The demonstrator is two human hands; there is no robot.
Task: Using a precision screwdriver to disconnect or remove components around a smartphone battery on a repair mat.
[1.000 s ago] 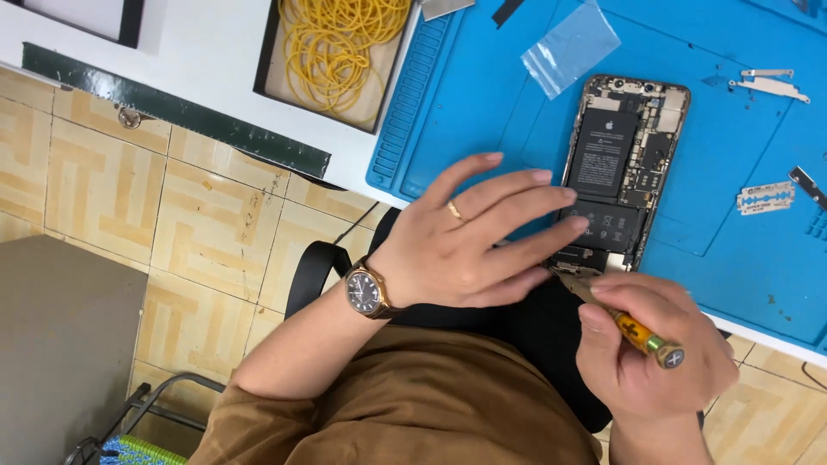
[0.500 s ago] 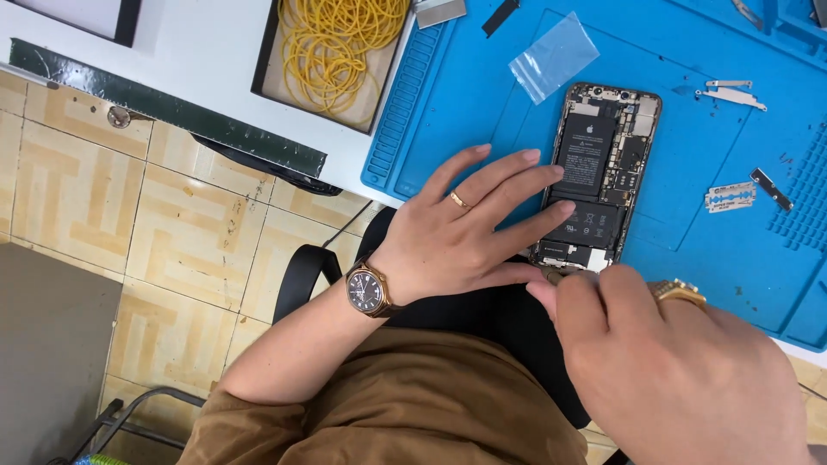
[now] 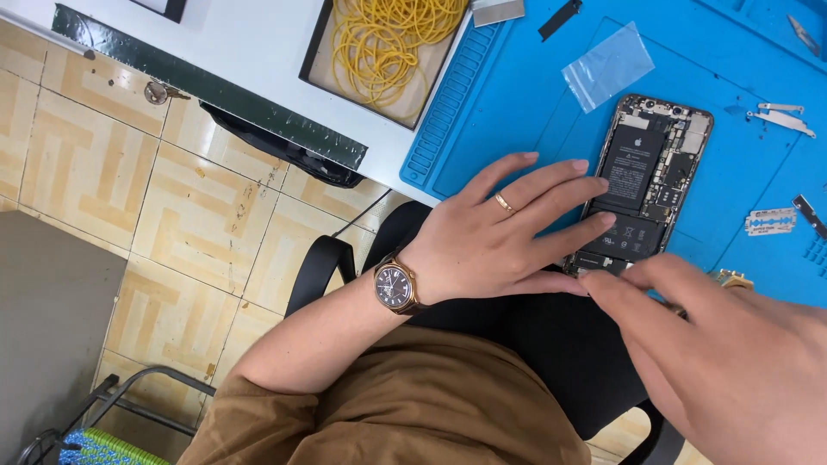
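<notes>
An opened phone [image 3: 655,164] lies on a blue work mat [image 3: 517,112], its battery and circuit boards showing. My left hand [image 3: 491,237], with a ring and a wristwatch, lies spread over the phone's left side, thumb along its lower end, holding it down. My right hand [image 3: 732,362] is large and blurred at the lower right, its fingers stretched toward the phone's lower end. A gold-coloured end of a screwdriver [image 3: 730,277] peeks out behind that hand; the remainder is hidden.
A small clear plastic bag [image 3: 607,65] lies above the phone. A razor blade [image 3: 769,221] and thin metal strips [image 3: 780,116] sit to its right. A tray of yellow rubber bands [image 3: 388,43] stands left of the mat. Below is a black chair seat [image 3: 551,344].
My right hand has risen toward the camera and reached left over the phone's lower end, hiding most of the screwdriver. My left hand stays on the phone.
</notes>
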